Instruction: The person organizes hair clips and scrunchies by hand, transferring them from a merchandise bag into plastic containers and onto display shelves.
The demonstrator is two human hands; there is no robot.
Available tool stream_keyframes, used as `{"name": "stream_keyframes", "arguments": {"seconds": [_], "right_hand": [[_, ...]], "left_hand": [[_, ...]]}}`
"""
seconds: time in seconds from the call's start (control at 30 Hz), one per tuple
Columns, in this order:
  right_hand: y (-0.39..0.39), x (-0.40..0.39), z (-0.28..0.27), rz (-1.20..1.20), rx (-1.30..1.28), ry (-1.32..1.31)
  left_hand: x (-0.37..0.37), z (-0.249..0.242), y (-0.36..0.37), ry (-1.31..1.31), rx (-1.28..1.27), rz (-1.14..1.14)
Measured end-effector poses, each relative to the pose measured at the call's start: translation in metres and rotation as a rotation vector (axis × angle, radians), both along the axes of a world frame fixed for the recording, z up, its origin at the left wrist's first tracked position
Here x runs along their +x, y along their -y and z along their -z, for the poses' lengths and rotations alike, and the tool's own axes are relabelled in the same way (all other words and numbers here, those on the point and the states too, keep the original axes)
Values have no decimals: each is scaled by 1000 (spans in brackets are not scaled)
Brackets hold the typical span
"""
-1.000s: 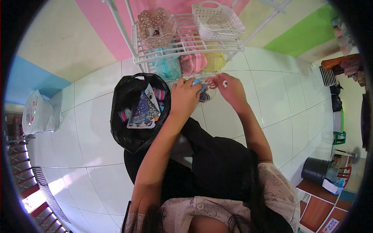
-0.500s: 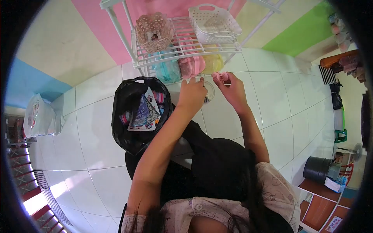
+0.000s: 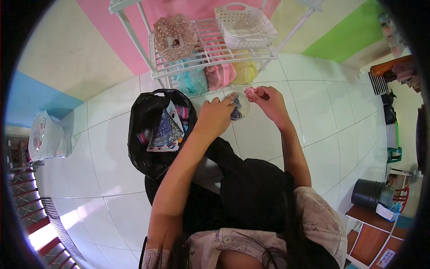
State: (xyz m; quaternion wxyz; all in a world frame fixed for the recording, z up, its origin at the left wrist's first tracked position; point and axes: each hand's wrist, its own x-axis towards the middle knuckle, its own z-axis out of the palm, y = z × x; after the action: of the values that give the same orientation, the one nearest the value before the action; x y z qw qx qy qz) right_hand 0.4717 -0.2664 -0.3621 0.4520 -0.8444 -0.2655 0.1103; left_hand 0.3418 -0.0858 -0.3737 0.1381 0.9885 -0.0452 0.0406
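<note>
- Shifted slightly since the earlier frame, the left hand (image 3: 214, 117) now leaves more of the clear round container (image 3: 248, 110) in sight, so the dark blue-grey pieces (image 3: 236, 113) inside show; the right hand (image 3: 272, 104) has drawn the pink piece (image 3: 251, 92) a little closer to the container
- Left fingers are bent over the container's left side, their tips at the blue-grey pieces; whether they grip one, I cannot tell
- Right fingers are closed on the pink piece, just beside the container's far right rim, perhaps a bit above it, though the view is too small to be sure
- Clear container sits on the white tiled floor (image 3: 295, 134), between the two hands and in front of the white wire rack (image 3: 210, 59)
- Black plastic bag (image 3: 138, 114) stands open beside the left forearm, holding a white printed sheet (image 3: 162, 146) with patterned pieces (image 3: 168, 127) on it, and striped pink-and-blue rolls (image 3: 181, 111) around the sheet
- On the rack are a beige openwork basket (image 3: 174, 38) at left and a white basket (image 3: 246, 28) at right; beneath that shelf sit a teal bag (image 3: 191, 78), a pink bag (image 3: 220, 75) and a yellow bag (image 3: 245, 71), side by side
</note>
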Motion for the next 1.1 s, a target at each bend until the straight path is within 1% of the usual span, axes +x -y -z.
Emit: {"name": "stream_keyframes", "arguments": {"seconds": [0.13,0.27,0.33,0.37,0.43,0.47,0.53,0.63,0.67,0.73,0.83,0.87,0.93,0.97,1.03,1.07,1.1], "right_hand": [[2,-15,-21,20,-52,-49],[4,-18,-11,24,-10,-54],[3,-17,-9,109,11,-48],[3,-16,-8,155,20,-48],[4,-14,-8,125,-76,54],[4,-14,-9,110,-126,103],[2,-21,-12,84,-211,115],[-7,-24,-11,53,-293,161],[-8,-24,-8,47,-313,178],[-8,-15,11,62,-219,150],[-12,-13,12,59,-152,105],[-15,-15,7,54,-142,89],[-16,-19,-6,20,-187,148],[-17,-21,-10,4,-209,178],[-19,-27,-5,160,-221,564],[-23,-32,-8,239,-225,757],[-25,-36,-12,196,-157,729]], "left_hand": [[-1,-5,-2,-90,106,-11],[1,-4,-6,-118,27,-25],[-3,0,-4,-115,-39,-61],[-5,5,-3,-65,-80,-61],[-12,15,-2,34,-162,-54],[-16,13,-1,59,-250,-65],[-24,8,0,107,-429,-94],[-20,12,-3,334,-685,-160],[-20,16,-4,263,-885,-243],[-19,23,-9,107,-1279,-411],[-20,25,-19,26,-1637,-520],[-20,25,-18,53,-1699,-539],[-18,26,-14,109,-1825,-577],[-17,20,-11,96,-1905,-596],[-18,7,-8,64,-2064,-639],[-19,6,-8,70,-2030,-616],[-20,6,-7,75,-1997,-595]]}}
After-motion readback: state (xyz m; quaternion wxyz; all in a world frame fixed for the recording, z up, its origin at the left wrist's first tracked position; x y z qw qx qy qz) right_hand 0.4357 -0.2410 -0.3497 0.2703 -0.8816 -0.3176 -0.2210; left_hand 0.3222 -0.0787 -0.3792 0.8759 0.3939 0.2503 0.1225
